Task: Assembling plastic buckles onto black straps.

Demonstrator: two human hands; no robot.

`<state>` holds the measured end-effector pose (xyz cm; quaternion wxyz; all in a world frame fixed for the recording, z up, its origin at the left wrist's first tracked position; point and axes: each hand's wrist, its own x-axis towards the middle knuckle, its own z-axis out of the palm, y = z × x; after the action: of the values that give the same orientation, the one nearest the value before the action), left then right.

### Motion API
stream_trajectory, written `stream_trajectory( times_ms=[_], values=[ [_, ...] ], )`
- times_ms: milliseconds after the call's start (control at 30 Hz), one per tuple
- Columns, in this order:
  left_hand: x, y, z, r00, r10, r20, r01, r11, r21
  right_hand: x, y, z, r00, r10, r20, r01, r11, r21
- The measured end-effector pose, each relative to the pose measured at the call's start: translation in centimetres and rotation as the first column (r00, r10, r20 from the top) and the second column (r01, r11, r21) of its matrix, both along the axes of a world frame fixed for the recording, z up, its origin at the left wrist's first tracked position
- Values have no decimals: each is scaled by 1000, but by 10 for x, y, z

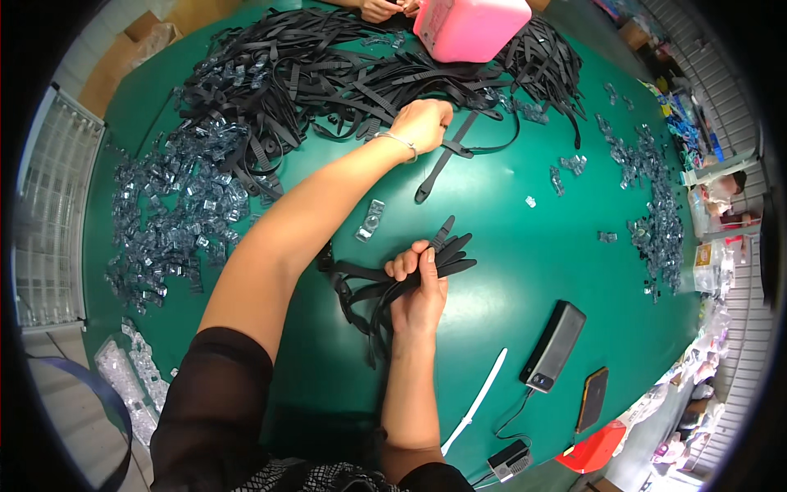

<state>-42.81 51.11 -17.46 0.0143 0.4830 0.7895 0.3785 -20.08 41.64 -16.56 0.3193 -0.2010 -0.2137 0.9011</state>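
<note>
My left hand [422,125] is stretched out to the near edge of a heap of black straps [336,82]. Its fingers are curled in, and whatever they grip is hidden from me. Just right of it, a loose black strap [443,168] lies on the green table, crossed by a thinner curved one. Closer to me, my right hand [418,287] is closed around a bundle of black straps [361,287]. Tapered ends stick out past the thumb, and the rest hang down to the left. A small clear plastic piece [370,221] lies between the two hands.
Clear plastic pieces are heaped at the left [180,189] and right [656,205]. A pink container [471,29] stands at the far side near another person's hands [381,10]. A black power bank [553,346], a phone [592,400] and a white strip [475,402] lie at near right.
</note>
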Motion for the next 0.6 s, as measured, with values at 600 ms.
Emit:
stream_trajectory(
  times_ms=[600],
  values=[
    [126, -189, 31, -410, -589, 696, -513, 781, 358, 1, -7, 14, 988, 101, 120, -121, 977, 174]
  ],
)
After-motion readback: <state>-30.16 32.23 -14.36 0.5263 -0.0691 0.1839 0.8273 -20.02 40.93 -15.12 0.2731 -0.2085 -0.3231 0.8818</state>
